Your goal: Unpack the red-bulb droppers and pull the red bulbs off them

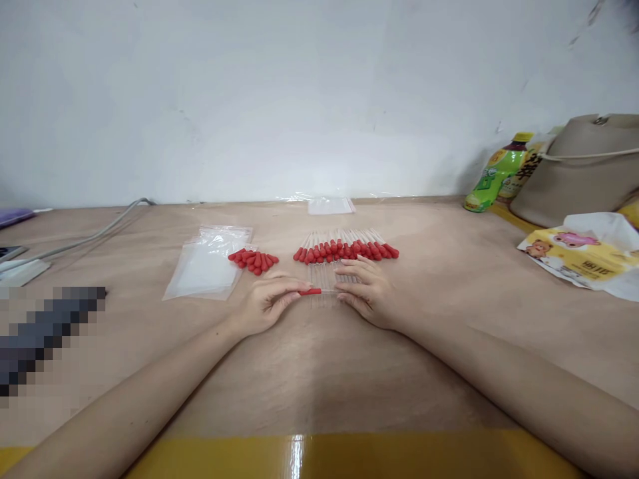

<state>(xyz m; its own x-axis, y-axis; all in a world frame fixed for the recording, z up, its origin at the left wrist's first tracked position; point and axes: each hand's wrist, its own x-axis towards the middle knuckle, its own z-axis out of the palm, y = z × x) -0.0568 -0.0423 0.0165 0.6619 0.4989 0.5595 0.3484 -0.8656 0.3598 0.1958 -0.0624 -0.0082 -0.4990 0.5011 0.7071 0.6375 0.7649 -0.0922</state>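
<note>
My left hand (264,305) pinches a red rubber dropper bulb (312,291) between thumb and fingers. The bulb sits in line with a glass dropper tube (328,291), whose other end is in the fingertips of my right hand (372,293). How far the tube goes into the bulb is hard to see. Under and behind my right fingers lie several bare glass tubes (319,274), partly hidden. Just beyond them is a row of glass droppers with red bulbs (344,250), bulbs toward me. Loose red bulbs (254,259) are heaped beyond my left hand.
Clear plastic bags (204,266) lie left of the loose bulbs, and another small bag (331,206) is near the wall. A green bottle (494,174), a beige bag (574,173) and a printed wrapper (579,253) occupy the right. A grey cable (107,228) crosses the left.
</note>
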